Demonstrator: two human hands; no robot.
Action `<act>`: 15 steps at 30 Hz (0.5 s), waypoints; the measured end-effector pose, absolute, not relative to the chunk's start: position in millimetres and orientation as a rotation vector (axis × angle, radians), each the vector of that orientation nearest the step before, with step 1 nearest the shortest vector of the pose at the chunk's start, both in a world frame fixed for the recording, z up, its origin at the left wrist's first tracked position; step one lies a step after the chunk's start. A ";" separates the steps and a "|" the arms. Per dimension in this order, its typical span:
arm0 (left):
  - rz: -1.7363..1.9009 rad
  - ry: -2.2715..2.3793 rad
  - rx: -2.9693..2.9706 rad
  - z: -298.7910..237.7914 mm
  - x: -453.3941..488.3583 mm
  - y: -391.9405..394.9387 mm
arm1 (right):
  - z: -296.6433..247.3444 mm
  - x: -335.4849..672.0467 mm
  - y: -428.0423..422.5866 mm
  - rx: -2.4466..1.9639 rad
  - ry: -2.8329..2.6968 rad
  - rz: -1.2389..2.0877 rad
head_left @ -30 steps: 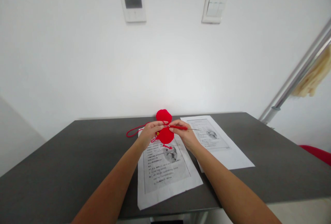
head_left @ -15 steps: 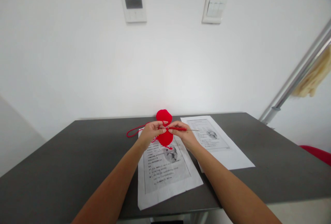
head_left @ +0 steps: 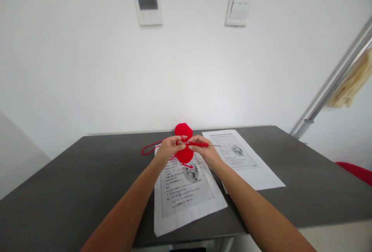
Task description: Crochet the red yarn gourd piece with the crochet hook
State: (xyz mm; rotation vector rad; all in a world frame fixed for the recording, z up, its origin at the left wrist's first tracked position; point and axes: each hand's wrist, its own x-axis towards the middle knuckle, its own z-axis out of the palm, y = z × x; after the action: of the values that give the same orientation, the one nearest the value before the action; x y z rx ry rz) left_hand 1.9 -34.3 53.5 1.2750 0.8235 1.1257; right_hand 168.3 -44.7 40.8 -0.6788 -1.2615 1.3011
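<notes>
My right hand [head_left: 203,149] is closed around a crochet hook with a red handle [head_left: 199,144]. The hook's thin metal shaft sticks out on both sides, one end pointing at my other hand. Opposite it, my left hand [head_left: 168,148] pinches a red crochet piece [head_left: 185,156], which hangs below the fingertips. Both sets of fingertips almost meet at the work, and the stitches there are too small to make out. Just behind the hands sits a red yarn ball [head_left: 183,129]. A loop of red yarn [head_left: 144,152] trails to the left of my left hand.
Under the hands a printed sheet [head_left: 188,221] lies on the dark grey table [head_left: 116,190]. A second printed sheet [head_left: 267,178] is to its right. The white wall [head_left: 186,69] rises at the table's back edge. A metal pole [head_left: 328,93] stands at the right.
The view has shifted very slightly. The crochet hook has tilted a little in my right hand; both hands keep their grip in the same place.
</notes>
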 end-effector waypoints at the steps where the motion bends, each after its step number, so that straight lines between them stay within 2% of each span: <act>1: 1.123 0.823 1.281 53.7 1.9 -34.5 | 40.6 168.4 -44.4 -0.680 -1.262 1.303; 15: 1.084 0.844 1.337 51.6 2.4 -33.7 | 38.2 168.6 -42.5 -0.716 -1.183 1.406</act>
State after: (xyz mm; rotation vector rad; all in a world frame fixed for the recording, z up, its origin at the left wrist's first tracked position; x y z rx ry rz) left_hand 2.4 -33.7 51.6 1.3372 0.8444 1.0838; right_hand 168.6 -42.5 38.2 -0.7158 -1.1833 1.4063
